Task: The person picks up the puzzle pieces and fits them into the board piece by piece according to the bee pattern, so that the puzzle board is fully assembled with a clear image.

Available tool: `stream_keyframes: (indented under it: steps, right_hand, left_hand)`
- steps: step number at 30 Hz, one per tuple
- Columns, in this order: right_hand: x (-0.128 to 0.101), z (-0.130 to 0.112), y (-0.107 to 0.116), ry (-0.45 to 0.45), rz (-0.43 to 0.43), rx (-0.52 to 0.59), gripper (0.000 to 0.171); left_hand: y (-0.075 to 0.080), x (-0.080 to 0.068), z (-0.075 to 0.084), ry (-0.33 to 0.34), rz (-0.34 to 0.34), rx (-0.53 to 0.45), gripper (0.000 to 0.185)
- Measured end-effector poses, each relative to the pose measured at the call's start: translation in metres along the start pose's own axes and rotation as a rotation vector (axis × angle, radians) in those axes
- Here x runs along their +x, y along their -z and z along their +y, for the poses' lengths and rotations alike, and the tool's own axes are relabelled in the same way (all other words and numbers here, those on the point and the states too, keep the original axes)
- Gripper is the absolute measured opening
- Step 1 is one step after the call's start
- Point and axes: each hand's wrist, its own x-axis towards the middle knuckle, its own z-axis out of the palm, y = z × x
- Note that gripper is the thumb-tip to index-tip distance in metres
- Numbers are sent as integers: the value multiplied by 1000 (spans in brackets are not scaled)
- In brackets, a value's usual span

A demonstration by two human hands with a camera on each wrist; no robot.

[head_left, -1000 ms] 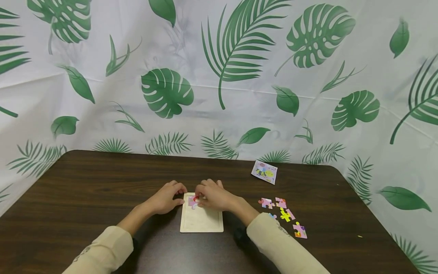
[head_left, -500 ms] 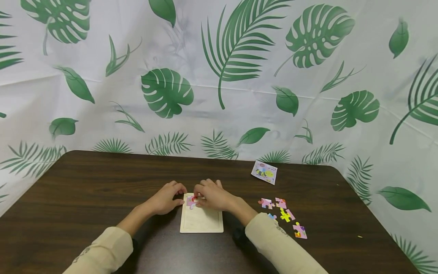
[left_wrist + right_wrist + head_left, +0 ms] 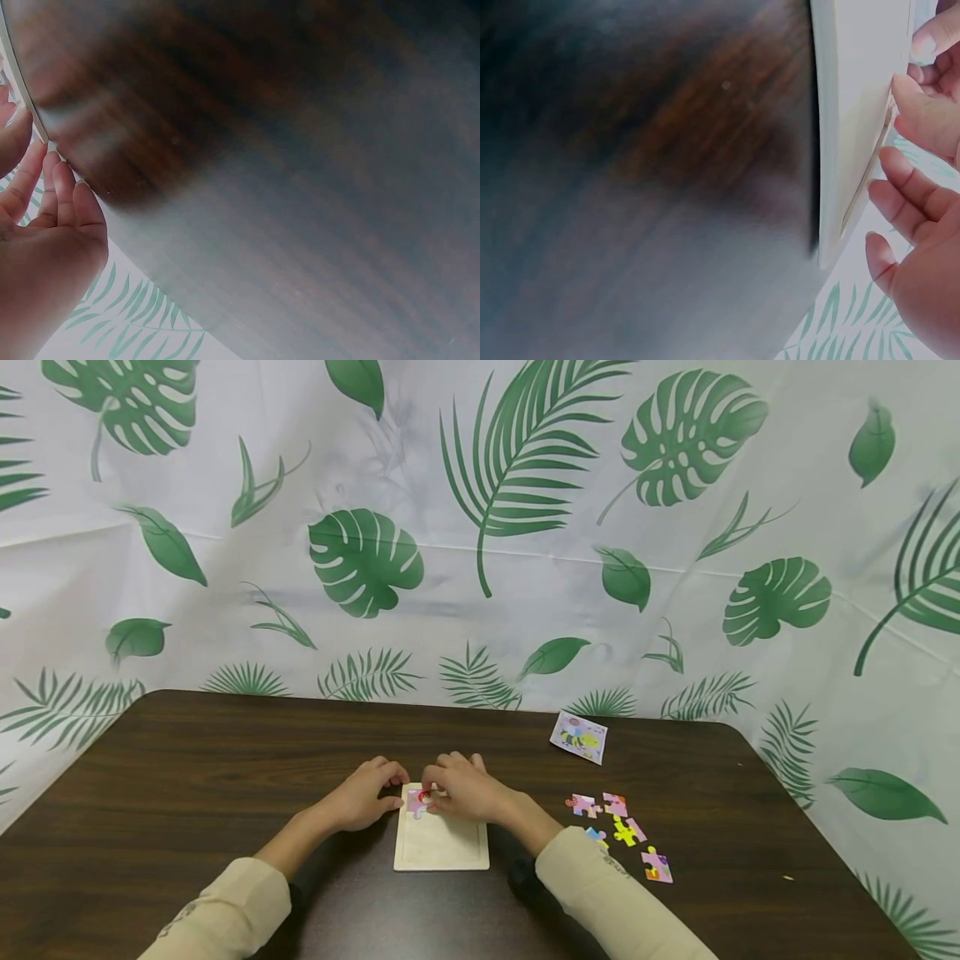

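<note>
The right hand (image 3: 463, 792) has edged slightly leftward, nudging the pink puzzle piece (image 3: 417, 802) along the wooden tray (image 3: 441, 847).

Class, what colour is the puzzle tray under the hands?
Pale cream wood, the puzzle tray shows best in the head view.

Staged recording booth: leaf-print backdrop (image 3: 480, 527) behind dark wooden table (image 3: 225, 752).

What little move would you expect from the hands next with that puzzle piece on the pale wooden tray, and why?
Probably the right hand presses the pink puzzle piece flat into the far left corner of the pale wooden puzzle tray. Its fingers rest on the piece there, and the left hand touches the tray's far left edge, seemingly steadying it. More loose colourful pieces lie on the dark wooden table to the right.
</note>
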Motion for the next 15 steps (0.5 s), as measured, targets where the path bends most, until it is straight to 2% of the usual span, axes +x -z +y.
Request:
stream_keyframes:
  steps: [15]
  right_hand:
    - [0,0,0,-21,-6,28,18]
  left_hand:
    - [1,0,0,-14,5,4,19]
